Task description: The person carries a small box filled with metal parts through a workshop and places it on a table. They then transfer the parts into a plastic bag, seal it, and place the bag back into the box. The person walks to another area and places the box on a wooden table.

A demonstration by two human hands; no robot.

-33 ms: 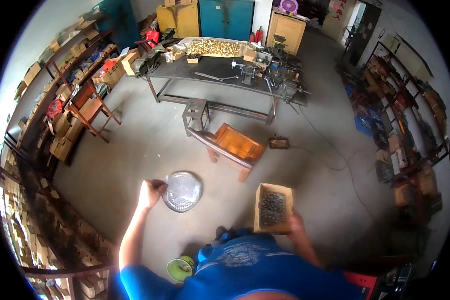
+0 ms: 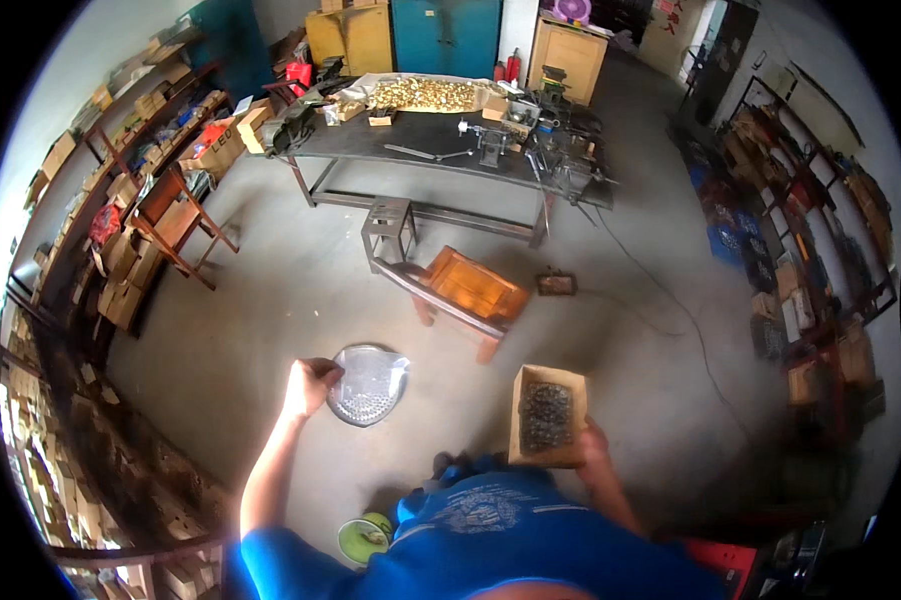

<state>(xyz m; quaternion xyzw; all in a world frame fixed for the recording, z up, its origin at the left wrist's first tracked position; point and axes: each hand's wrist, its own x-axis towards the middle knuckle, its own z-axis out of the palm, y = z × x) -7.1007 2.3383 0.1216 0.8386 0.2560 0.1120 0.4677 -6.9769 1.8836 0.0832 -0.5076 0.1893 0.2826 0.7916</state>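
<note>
Two hands: left hand (image 2: 310,384) pinches a clear bag (image 2: 370,384), right hand (image 2: 592,448) clasps a cardboard box (image 2: 547,413).

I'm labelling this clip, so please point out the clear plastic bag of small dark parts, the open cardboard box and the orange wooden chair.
Clear plastic bag of small dark parts (image 2: 370,385), head view, bag's middle.
Open cardboard box of dark metal pieces (image 2: 526,382), head view, left wall.
Orange wooden chair (image 2: 475,285), head view, seat.

left hand (image 2: 310,385) on left rim of pan (image 2: 370,383) | right hand (image 2: 592,447) under box (image 2: 547,414), right of pan | stool (image 2: 465,290) beyond both | workbench (image 2: 440,140) behind stool
</note>
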